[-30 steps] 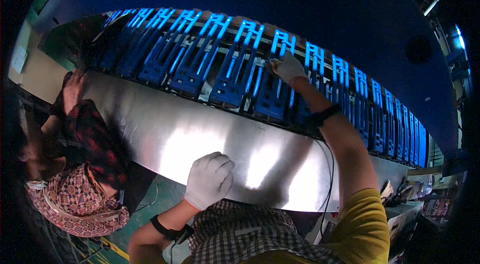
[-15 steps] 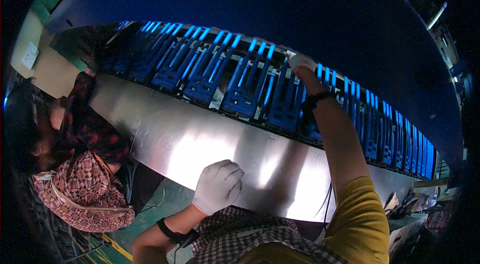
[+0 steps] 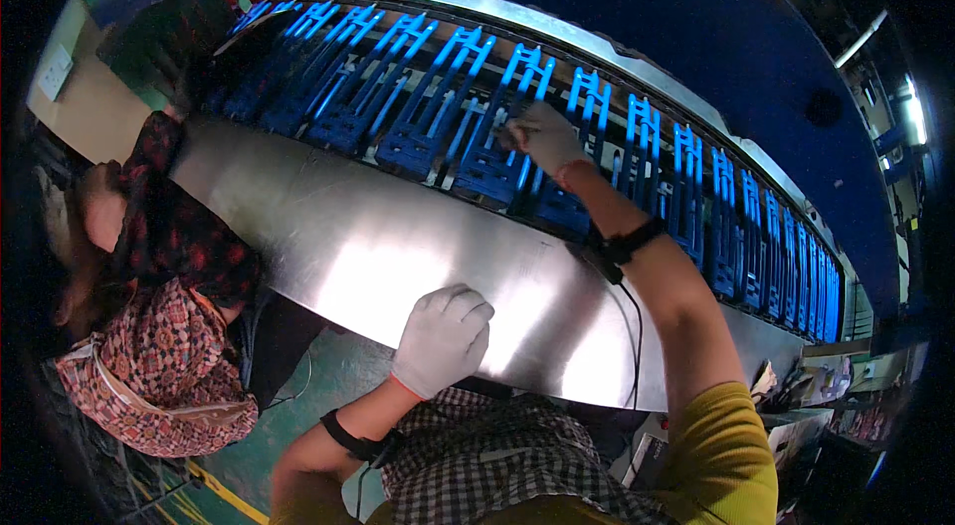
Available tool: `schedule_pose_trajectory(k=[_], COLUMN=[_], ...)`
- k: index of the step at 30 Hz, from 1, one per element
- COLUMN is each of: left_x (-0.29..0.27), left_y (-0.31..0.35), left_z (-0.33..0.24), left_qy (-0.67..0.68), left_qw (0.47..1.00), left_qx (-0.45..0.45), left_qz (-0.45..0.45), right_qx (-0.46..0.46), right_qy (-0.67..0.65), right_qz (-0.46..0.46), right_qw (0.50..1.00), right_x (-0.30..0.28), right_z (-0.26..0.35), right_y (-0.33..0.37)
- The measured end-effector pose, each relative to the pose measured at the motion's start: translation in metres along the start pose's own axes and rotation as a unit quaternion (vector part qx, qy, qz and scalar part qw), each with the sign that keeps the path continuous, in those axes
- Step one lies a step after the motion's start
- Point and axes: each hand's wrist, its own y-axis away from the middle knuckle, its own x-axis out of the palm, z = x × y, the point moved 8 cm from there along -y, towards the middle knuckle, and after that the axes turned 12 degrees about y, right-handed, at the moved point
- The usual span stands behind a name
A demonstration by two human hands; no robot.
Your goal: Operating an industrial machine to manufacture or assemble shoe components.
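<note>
1 row, 10+ blue fixtures [image 3: 487,177], across upper frame. Right hand [image 3: 545,137] over them near centre, can't tell if its grip is clenched; left hand [image 3: 444,341] balled loosely by 1 metal tabletop [image 3: 328,242], lower centre; 1 co-worker [image 3: 189,237], left

Blue pronged pieces [image 3: 406,149], side by side in a long row, prongs seemingly pointed away.

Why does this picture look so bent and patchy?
Throughout the head view: the fisheye lens bows the row of slotted blue frames; white glare washes out parts of the smooth silvery metal ledge; corners sink to black; the white-gloved right hand looks dimmer than the white-gloved left hand.
</note>
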Motion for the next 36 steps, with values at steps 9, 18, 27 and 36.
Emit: schedule_pose_trajectory(k=[9,18,27,36], left_x=[-0.003,-0.009,-0.01,-0.006], left_y=[-0.002,-0.003,-0.001,-0.003], left_z=[0.008,0.01,0.01,0.018], left_qy=[0.061,0.066,0.05,0.054], left_qw=[0.998,0.997,0.998,0.996], left_qx=[-0.017,-0.013,-0.011,-0.019], left_qz=[0.026,0.026,0.036,0.062], right_qx=[0.164,-0.059,0.047,-0.015], right_qy=[0.081,0.074,0.087,0.053], right_qz=[0.082,0.152,0.067,0.055], right_qw=[0.98,0.984,0.993,0.997], right_x=[0.048,0.041,0.018,0.042], right_z=[-0.045,-0.002,-0.023,-0.033], right_y=[-0.107,-0.055,-0.1,-0.084])
